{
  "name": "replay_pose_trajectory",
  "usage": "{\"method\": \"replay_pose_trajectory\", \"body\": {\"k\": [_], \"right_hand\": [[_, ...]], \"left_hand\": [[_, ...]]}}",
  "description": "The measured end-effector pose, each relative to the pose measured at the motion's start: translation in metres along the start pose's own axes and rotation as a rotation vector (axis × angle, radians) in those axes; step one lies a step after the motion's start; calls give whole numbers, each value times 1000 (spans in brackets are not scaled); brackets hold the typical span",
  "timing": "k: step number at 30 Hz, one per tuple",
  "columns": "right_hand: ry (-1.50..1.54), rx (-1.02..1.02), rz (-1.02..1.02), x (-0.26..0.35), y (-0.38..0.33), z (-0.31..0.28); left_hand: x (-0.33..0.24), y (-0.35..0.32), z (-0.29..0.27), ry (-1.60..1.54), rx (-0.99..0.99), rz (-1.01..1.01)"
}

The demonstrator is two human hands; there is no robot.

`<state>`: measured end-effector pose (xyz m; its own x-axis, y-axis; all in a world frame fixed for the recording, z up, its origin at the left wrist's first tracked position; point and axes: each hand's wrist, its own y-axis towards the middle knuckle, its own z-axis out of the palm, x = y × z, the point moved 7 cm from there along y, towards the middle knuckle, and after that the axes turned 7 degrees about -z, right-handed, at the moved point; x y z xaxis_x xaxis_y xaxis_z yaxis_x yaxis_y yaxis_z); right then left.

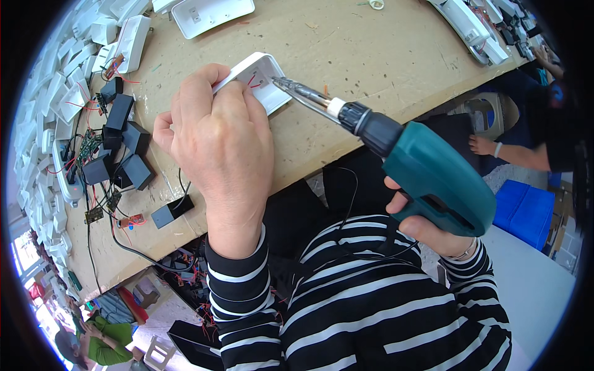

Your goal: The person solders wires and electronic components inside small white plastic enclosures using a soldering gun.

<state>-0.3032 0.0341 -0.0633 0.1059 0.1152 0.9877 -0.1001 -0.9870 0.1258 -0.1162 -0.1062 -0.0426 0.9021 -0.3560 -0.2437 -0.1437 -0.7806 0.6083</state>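
My left hand (223,133) is closed around a white plastic housing (260,62), a shallow open shell tilted up above the table. Short red wires show inside it, and my fingers hide part of its near side. In my right hand (417,222) is a green and black soldering gun (436,176), its pistol grip wrapped by my fingers. Its metal tip points left into the housing, close to the inner wall by the wires. Whether the tip touches anything there, I cannot tell.
Black boxes (120,111) with circuit boards and wires lie left of my left hand. White housings (80,55) are heaped along the far left, with another empty shell (210,13) at the back. More parts (476,28) sit back right. A co-worker's hand (482,145) shows at right.
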Motion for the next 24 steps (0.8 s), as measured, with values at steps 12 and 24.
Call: {"method": "replay_pose_trajectory", "body": {"k": [12,24], "right_hand": [[-18,144,48,2,-7,-6],[80,-43,10,1,-1,-18]], "left_hand": [[-1,-1,-1,14,-9,3],[6,-6,-26,-86,124,-16]]}}
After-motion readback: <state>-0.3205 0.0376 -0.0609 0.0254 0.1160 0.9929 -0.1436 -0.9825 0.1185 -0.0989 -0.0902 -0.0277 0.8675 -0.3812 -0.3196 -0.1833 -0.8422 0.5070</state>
